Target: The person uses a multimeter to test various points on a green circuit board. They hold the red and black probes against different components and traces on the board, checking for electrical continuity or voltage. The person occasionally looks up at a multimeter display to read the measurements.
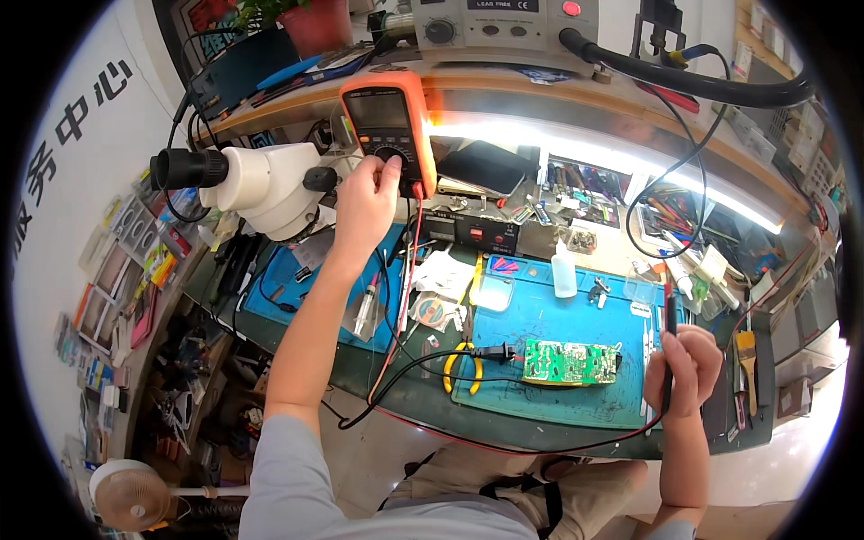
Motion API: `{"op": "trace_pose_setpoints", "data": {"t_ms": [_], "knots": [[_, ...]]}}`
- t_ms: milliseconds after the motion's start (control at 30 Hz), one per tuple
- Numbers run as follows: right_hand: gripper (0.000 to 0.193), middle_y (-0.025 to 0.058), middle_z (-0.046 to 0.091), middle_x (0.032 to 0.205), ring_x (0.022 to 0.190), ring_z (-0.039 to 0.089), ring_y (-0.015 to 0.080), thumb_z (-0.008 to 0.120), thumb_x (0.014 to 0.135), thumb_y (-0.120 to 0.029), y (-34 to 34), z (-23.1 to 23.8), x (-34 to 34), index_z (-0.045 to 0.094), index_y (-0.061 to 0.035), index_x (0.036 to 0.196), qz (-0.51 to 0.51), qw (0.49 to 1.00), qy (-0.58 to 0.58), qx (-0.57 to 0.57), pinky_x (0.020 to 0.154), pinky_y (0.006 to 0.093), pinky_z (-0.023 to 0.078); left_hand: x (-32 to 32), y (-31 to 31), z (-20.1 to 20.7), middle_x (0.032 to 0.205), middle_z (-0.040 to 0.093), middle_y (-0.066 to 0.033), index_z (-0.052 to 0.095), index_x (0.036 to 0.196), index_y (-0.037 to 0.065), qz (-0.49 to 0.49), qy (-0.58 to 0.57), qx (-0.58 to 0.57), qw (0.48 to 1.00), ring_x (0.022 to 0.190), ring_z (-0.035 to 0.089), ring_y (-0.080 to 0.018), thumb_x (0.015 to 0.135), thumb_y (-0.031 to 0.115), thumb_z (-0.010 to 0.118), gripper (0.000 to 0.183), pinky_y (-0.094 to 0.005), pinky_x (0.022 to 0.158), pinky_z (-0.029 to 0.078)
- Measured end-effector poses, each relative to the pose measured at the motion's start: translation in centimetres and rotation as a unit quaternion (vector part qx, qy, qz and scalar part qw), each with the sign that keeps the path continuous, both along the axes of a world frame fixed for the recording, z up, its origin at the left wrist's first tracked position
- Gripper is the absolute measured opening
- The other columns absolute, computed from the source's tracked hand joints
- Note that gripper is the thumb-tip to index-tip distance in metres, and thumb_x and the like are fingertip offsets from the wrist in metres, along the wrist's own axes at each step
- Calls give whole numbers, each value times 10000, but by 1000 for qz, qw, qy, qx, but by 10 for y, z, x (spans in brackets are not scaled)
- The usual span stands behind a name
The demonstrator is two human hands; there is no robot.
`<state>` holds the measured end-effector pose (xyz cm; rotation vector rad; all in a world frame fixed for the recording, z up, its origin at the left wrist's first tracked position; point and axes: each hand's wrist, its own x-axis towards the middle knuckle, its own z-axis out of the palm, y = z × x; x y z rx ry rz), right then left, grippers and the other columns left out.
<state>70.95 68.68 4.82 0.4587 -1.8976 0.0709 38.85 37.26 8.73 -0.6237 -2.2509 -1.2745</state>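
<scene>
An orange multimeter (pixel 376 110) stands upright against the shelf, its screen dark. My left hand (pixel 364 202) reaches up to it, thumb and finger closed on its round dial. In my right hand (pixel 686 369), over the mat's right side, the fingers are closed round test probes (pixel 670 310), whose red and black ends point up. Their leads loop down along the bench's front edge toward the meter. Left of that hand, a green circuit board (pixel 571 362) lies on the blue mat (pixel 513 409). A black plug (pixel 493 353) sits at its left end, beside yellow-handled pliers (pixel 450 369).
At the left stands a white microscope (pixel 270 184). A grey soldering station (pixel 504 31) with a thick black hose sits on the shelf (pixel 504 83). Behind the board are a white bottle (pixel 563 270) and a clear box (pixel 492 292). A syringe (pixel 366 306) lies near my left forearm.
</scene>
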Motion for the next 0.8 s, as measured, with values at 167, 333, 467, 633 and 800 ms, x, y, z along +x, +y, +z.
{"op": "trace_pose_setpoints", "data": {"t_ms": [167, 333, 467, 633, 800], "knots": [[345, 101, 584, 1015, 799, 654, 271, 755, 862, -17, -2, -7, 2, 638, -58, 1184, 60, 998, -25, -22, 650, 358, 565, 1, 2, 0, 618, 564, -23, 646, 830, -25, 18, 11, 2, 1000, 573, 485, -84, 1057, 323, 629, 416, -311, 542, 383], [331, 111, 575, 1032, 802, 638, 258, 743, 883, -21, -4, -15, 4, 633, -54, 1193, 63, 995, -54, -53, 662, 354, 548, 2, 4, -3, 627, 582, -91, 644, 835, -36, 13, 17, 17, 1000, 564, 502, -161, 1050, 319, 632, 415, -353, 558, 404], [305, 122, 563, 1038, 843, 619, 249, 714, 917, -27, -4, -20, 1, 631, -41, 1211, 45, 994, -55, -78, 711, 366, 535, 0, 4, -1, 622, 580, -122, 648, 837, -40, -4, 12, 21, 1000, 551, 506, -208, 1047, 320, 633, 416, -374, 563, 406], [263, 127, 567, 1042, 834, 601, 238, 695, 951, -61, -2, -24, -3, 639, -32, 1206, 26, 996, -36, -77, 720, 367, 527, -7, 4, -5, 595, 485, 11, 643, 803, -21, -35, 18, 41, 998, 573, 405, -75, 1044, 311, 650, 410, -309, 535, 324], [242, 140, 584, 1014, 819, 594, 224, 658, 945, -35, 1, -24, 3, 643, -6, 1185, 4, 994, -32, -104, 687, 340, 497, -6, 7, -6, 603, 496, 7, 643, 802, -23, -44, 12, 59, 997, 578, 414, -73, 1043, 306, 653, 408, -295, 542, 330]]}}
